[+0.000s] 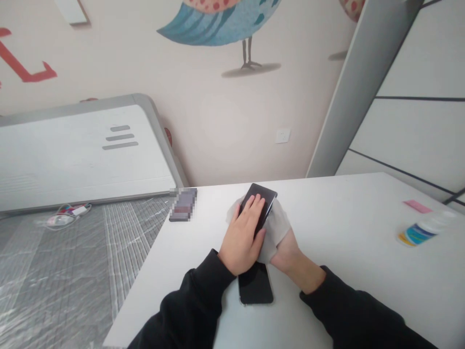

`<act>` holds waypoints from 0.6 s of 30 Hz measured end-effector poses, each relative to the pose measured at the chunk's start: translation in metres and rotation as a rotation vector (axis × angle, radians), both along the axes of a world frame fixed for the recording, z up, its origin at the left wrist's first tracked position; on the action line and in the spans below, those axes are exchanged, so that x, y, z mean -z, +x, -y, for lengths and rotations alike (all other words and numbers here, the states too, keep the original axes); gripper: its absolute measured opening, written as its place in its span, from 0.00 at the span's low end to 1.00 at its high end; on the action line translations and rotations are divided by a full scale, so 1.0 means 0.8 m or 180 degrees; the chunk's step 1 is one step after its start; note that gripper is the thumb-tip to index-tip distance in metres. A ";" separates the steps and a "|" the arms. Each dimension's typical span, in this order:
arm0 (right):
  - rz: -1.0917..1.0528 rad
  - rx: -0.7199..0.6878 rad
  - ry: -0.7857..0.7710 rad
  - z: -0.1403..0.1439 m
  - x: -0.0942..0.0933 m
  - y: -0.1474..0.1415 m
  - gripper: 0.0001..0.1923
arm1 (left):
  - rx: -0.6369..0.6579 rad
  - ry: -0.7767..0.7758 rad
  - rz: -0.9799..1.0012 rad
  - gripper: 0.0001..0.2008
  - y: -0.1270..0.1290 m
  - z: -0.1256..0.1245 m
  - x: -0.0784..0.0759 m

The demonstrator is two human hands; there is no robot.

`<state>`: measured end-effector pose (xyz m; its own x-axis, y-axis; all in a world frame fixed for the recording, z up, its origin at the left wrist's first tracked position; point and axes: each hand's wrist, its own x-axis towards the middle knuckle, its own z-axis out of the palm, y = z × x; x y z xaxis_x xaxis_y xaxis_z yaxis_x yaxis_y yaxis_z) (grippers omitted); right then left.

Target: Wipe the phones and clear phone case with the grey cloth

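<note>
A black phone [266, 193] is raised at a tilt above the table, between my two hands. My left hand [243, 232] lies flat over its dark face, fingers stretched out and thumb apart. Beneath and to the right, my right hand [286, 252] grips a thin white wipe [279, 225], which wraps the phone's underside and sticks out on both sides. Most of my right fingers are hidden behind the wipe. A second phone [255, 286] in a clear case lies dark side up on the table just below my hands, its upper end covered by them.
The white table [345, 208] carries a blurred-out dark item [181, 206] at its far left corner. On the right lie a white bottle with a blue and yellow label [417, 234] and a pink slip [417, 206]. A cable [69, 213] rests on plastic-covered striped fabric at left.
</note>
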<state>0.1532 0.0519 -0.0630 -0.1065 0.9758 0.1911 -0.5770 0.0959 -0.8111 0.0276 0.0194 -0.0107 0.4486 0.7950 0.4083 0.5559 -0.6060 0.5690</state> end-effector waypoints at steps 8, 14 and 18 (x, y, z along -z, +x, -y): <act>-0.0247 0.0016 -0.0263 0.006 -0.016 -0.001 0.26 | 0.0407 -0.0186 0.0589 0.36 0.001 0.001 0.002; -0.0480 -0.0621 -0.0424 -0.001 -0.043 0.018 0.38 | 0.0872 -0.0553 0.1030 0.32 -0.004 0.013 -0.004; -0.0608 -0.0714 -0.0583 -0.008 -0.048 0.026 0.25 | 0.0756 -0.0735 0.1455 0.29 -0.007 0.014 -0.011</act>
<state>0.1743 0.0584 -0.0243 -0.3015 0.9520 0.0521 -0.7102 -0.1878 -0.6785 0.0217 0.0082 -0.0018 0.4446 0.7855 0.4306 0.0854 -0.5156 0.8525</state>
